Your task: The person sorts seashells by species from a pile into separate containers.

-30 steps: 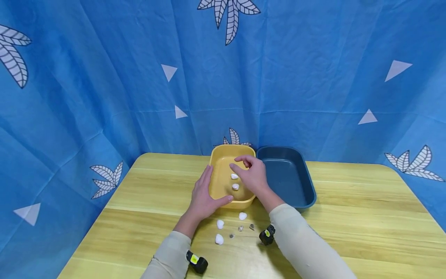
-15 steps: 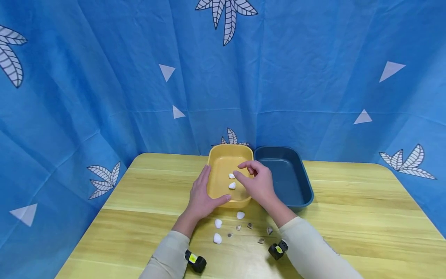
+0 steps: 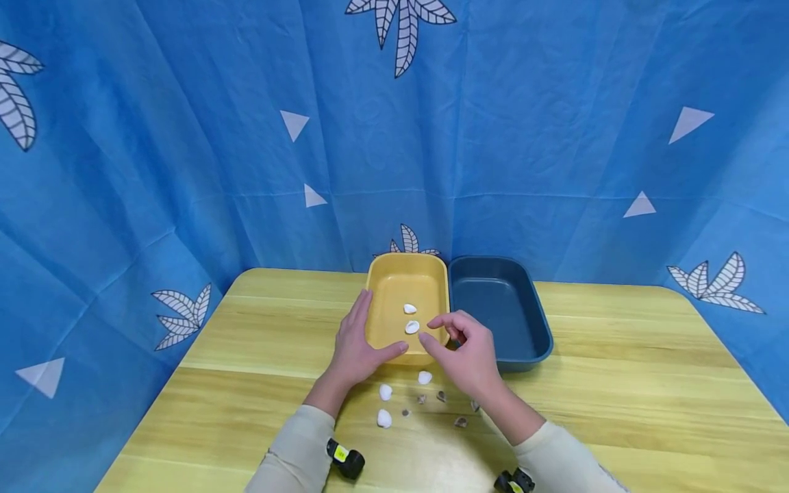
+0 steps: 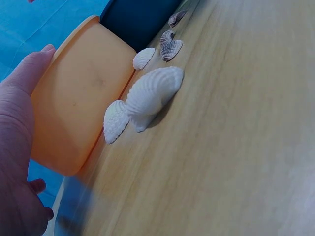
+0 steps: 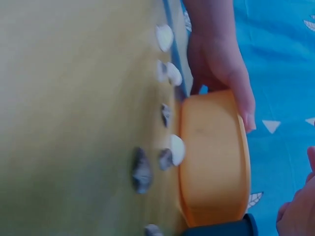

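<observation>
My left hand (image 3: 357, 349) holds the near left corner of a yellow plastic tray (image 3: 377, 308), its thumb over the front rim and its fingers along the left wall. Inside lie two white seashells, a farther shell (image 3: 409, 309) and a nearer shell (image 3: 411, 327). Above the tray's near right corner is my right hand (image 3: 465, 349), thumb and forefinger apart with nothing between them. On the table in front are three white ribbed shells, one of them a large shell (image 4: 152, 93) in the left wrist view, and several small brownish shells (image 3: 461, 422).
A dark blue tray (image 3: 542, 308) stands against the yellow one's right side, no shells showing in it. Both sit on a wooden table (image 3: 622, 370), toward its back edge. Behind hangs a blue curtain (image 3: 524, 123) with leaf prints. Each forearm wears a small black camera (image 3: 348, 462).
My right hand has drawn back from over the tray's middle toward its near right corner. The nearer shell inside has turned and shows its hollow side. My left hand keeps its place.
</observation>
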`<state>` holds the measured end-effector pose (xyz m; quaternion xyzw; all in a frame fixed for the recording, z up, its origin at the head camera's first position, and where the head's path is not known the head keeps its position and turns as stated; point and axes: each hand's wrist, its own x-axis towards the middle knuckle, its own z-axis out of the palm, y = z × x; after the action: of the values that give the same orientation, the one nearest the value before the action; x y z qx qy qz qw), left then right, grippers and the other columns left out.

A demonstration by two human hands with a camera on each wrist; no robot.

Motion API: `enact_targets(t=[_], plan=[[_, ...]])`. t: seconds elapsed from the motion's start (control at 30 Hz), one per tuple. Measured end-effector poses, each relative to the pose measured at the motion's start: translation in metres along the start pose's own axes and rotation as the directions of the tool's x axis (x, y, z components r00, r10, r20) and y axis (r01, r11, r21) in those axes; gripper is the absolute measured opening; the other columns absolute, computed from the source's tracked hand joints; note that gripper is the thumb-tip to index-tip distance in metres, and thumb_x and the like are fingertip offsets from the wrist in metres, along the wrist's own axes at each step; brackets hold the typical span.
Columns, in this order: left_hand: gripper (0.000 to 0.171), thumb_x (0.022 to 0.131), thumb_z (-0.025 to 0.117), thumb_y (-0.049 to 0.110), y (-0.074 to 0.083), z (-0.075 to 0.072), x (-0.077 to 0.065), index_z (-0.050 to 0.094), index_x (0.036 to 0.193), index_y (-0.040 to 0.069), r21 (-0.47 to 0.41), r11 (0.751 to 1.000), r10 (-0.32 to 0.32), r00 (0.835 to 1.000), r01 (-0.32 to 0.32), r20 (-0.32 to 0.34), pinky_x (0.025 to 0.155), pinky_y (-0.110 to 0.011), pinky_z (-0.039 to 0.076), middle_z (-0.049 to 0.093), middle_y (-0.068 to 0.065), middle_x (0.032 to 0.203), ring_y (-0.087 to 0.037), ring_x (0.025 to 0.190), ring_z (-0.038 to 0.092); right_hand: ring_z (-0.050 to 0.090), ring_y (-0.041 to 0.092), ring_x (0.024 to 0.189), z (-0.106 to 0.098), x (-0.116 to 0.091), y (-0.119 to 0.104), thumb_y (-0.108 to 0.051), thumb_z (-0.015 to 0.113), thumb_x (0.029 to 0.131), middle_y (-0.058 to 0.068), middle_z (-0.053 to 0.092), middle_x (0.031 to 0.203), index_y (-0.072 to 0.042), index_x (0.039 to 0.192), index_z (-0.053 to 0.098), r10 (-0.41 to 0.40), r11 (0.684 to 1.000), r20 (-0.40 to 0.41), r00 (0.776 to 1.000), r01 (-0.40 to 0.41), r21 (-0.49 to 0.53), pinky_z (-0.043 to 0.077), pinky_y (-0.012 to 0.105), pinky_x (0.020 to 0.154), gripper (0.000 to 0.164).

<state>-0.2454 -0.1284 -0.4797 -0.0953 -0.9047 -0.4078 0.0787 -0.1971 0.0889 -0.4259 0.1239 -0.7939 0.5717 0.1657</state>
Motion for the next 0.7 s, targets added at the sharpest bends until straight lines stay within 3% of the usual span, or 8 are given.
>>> enact_targets(t=[0.13,0.23,0.47,0.7], plan=[[0.121,0.07,0.078,0.069,0.0,-0.001,0.0,0.015,0.162,0.022,0.008,1.0,0.007,1.0,-0.007,-0.002,0.114,-0.058,0.016,0.01,0.007,0.166,-0.03,0.147,0.016,0.044,0.027,0.063,0.001,-0.013,0.002,-0.021,0.085,0.081,0.007,0.044,0.071,-0.014,0.089,0.072,0.009,1.0,0.005,1.0,-0.009,-0.021,0.034,0.028,0.056,0.017],[0.121,0.07,0.078,0.069,0.0,0.0,0.001,0.014,0.162,0.023,0.01,1.0,0.009,1.0,-0.009,-0.003,0.114,-0.058,0.016,0.01,0.006,0.166,-0.03,0.147,0.016,0.043,0.029,0.064,0.002,-0.021,0.006,-0.02,0.087,0.079,0.013,0.046,0.072,-0.015,0.087,0.072,0.006,0.999,-0.003,1.0,-0.006,-0.042,0.033,0.028,0.057,0.017],[0.118,0.072,0.081,0.061,0.001,0.0,0.001,0.014,0.162,0.021,0.007,1.0,0.021,1.0,-0.021,-0.003,0.114,-0.059,0.016,0.011,0.005,0.166,-0.031,0.147,0.017,0.039,0.012,0.059,0.007,-0.035,0.011,-0.019,0.09,0.074,0.014,0.047,0.065,-0.023,0.076,0.07,-0.008,0.991,-0.053,0.999,0.001,-0.13,0.034,0.026,0.054,0.02],[0.119,0.072,0.08,0.063,0.0,-0.001,0.0,0.015,0.162,0.02,0.005,1.0,0.026,1.0,-0.026,-0.003,0.114,-0.059,0.016,0.012,0.003,0.166,-0.032,0.147,0.017,0.04,0.011,0.059,0.011,-0.043,0.015,-0.022,0.09,0.072,0.004,0.045,0.063,-0.02,0.075,0.072,0.05,0.973,-0.04,0.998,-0.057,-0.224,0.035,0.027,0.055,0.019]])
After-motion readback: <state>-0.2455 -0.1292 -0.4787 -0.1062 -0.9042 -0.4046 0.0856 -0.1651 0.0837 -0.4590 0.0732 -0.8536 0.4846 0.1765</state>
